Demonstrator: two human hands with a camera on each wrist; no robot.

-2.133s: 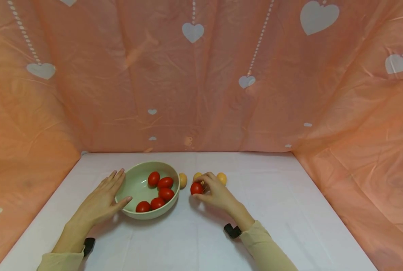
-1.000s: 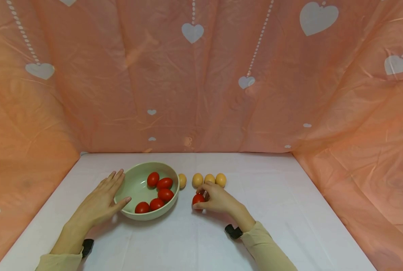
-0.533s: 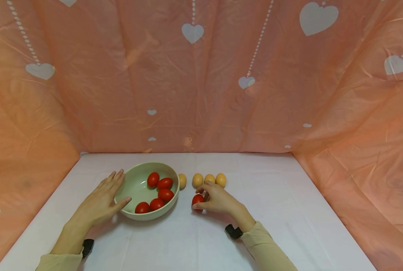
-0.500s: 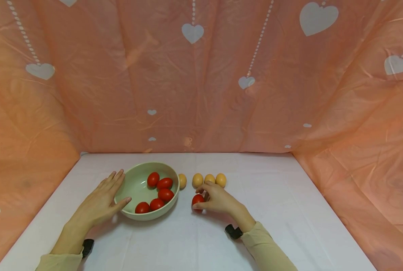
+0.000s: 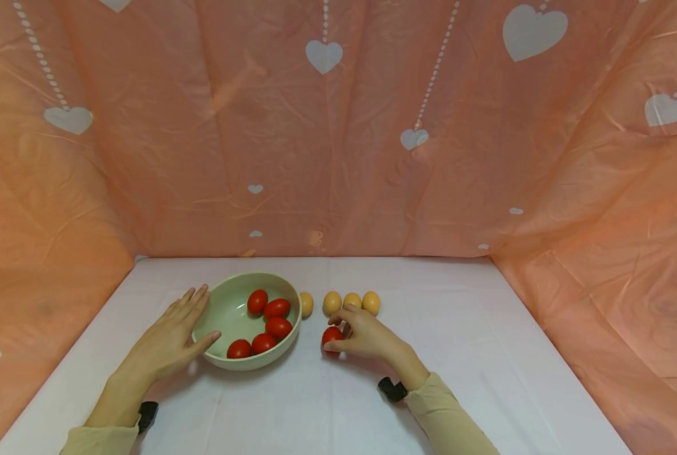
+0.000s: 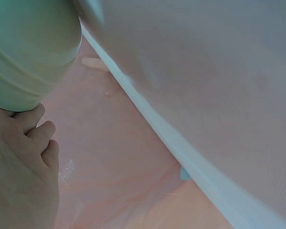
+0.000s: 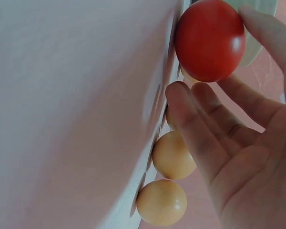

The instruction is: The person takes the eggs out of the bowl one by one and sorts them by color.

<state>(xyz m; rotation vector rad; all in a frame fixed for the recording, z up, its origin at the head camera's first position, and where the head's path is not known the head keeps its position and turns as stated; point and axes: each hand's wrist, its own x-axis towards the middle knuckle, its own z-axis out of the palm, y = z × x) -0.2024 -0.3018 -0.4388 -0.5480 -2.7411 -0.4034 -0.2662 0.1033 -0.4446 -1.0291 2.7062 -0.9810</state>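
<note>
My left hand rests on the left side of a pale green bowl, its fingers straight along the outside and the thumb over the rim. Several red tomatoes lie inside the bowl. To the right of it, my right hand holds another red tomato low at the table between thumb and finger. The other fingers of that hand bend loosely beside it. Small yellow oval fruits lie in a row just behind the right hand, one partly hidden by it. The left wrist view shows the bowl's outer wall against the fingers.
One more yellow oval fruit lies close against the bowl's right side, partly covered by the rim. A white cloth covers the table. Orange curtains with pale hearts stand at the back and both sides.
Since about two seconds ago, the right hand has brought the tomato nearer to me and down, uncovering the yellow row. Over the last second it has hardly moved. The left hand stays at the bowl.
</note>
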